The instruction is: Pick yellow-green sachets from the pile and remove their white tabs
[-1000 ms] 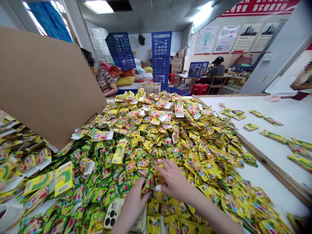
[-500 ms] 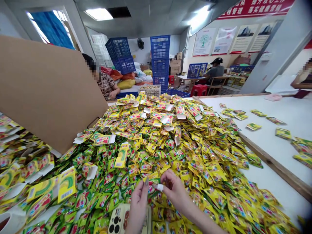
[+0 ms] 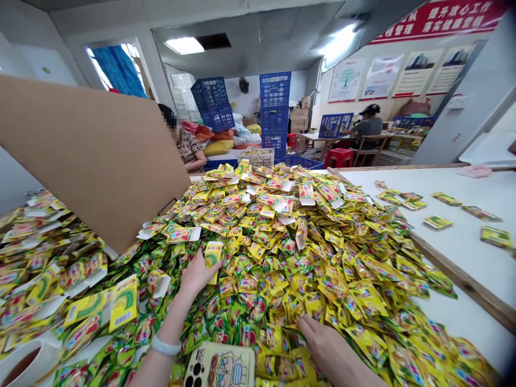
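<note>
left hand (image 3: 196,275): fingers (image 3: 205,270) closed on one yellow sachet (image 3: 213,257), held upright at the near edge of the mound. white wristband (image 3: 164,346) on the wrist.

right hand (image 3: 320,341): fingers (image 3: 306,324) open and spread, lying on the sachets, gripping nothing.

heap of yellow-green sachets (image 3: 282,252): large mound on the white tabletop (image 3: 467,258), lying in front of and around both hands.

tilted cardboard sheet (image 3: 80,161): stands at the left side of the heap, its lower edge among the sachets.

phone in a cartoon case (image 3: 220,366): lies on the sachets, between the hands at the near edge of view.

yellow barcoded cards (image 3: 123,303): flat among the sachets, left of the left hand.

loose sachets (image 3: 437,222): scattered well apart from the heap on the right of the tabletop.

background: stacked blue plastic crates (image 3: 274,107); seated co-worker (image 3: 187,150) just beyond the cardboard; second seated co-worker (image 3: 366,129) at a far table.
</note>
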`<action>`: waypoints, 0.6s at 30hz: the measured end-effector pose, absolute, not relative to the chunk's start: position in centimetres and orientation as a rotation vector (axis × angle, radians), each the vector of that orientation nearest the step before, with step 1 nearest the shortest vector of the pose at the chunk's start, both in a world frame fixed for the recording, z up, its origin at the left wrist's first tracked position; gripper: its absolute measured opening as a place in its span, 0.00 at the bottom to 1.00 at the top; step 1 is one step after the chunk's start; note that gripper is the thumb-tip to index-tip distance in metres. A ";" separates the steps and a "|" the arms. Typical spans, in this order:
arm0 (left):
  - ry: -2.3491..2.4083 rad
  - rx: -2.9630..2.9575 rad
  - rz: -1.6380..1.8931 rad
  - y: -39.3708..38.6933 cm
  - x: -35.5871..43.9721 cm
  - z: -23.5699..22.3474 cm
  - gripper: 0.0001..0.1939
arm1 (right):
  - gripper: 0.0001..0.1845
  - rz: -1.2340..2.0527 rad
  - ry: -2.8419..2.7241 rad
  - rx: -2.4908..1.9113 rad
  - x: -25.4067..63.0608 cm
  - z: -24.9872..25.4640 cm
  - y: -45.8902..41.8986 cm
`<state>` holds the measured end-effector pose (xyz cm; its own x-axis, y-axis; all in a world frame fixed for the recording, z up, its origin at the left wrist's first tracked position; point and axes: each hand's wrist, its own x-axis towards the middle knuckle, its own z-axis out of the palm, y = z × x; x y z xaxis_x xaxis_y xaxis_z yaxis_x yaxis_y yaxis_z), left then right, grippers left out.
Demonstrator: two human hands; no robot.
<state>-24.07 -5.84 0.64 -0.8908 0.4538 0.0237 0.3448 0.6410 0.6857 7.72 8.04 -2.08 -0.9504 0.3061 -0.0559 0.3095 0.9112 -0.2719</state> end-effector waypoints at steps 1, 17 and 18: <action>2.670 0.680 1.072 -5.9 -24.3 0.6 0.47 | 0.25 -0.513 3.072 0.479 8.0 -2.2 8.3; 1.278 0.298 1.515 -7.5 -4.4 2.2 0.29 | 0.07 -2.577 2.356 0.320 4.3 6.5 7.2; 1.286 0.340 1.480 -7.6 -4.2 2.4 0.29 | 0.06 -2.459 2.456 0.267 4.3 7.0 7.0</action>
